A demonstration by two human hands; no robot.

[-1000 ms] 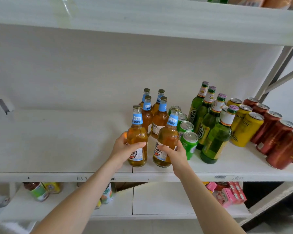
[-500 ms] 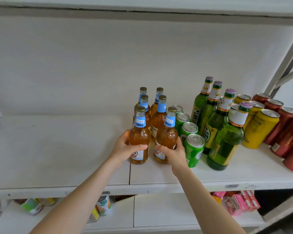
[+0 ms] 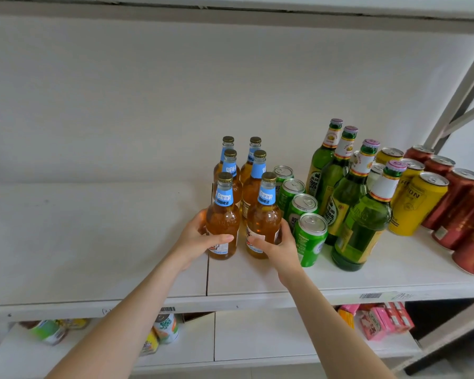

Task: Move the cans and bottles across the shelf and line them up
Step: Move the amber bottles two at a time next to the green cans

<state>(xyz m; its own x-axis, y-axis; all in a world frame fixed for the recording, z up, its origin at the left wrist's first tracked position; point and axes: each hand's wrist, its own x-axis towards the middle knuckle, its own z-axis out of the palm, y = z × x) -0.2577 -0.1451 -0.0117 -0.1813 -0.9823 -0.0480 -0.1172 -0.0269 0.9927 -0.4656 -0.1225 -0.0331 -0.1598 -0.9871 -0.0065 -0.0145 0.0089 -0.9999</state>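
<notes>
My left grip (image 3: 200,239) is wrapped around the front-left amber bottle (image 3: 222,220), and my right grip (image 3: 278,246) is wrapped around the front-right amber bottle (image 3: 263,217); both stand upright on the white shelf (image 3: 93,242). Four more amber bottles (image 3: 253,170) stand in pairs right behind them. A row of green cans (image 3: 309,239) sits just beside my right hand, with green bottles (image 3: 363,222), yellow cans (image 3: 417,203) and red cans (image 3: 465,214) farther right.

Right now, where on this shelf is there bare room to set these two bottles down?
The shelf is bare left of the amber bottles, out to the frame's left edge. There is also a front strip before the green cans. From the cans rightward it is packed.
</notes>
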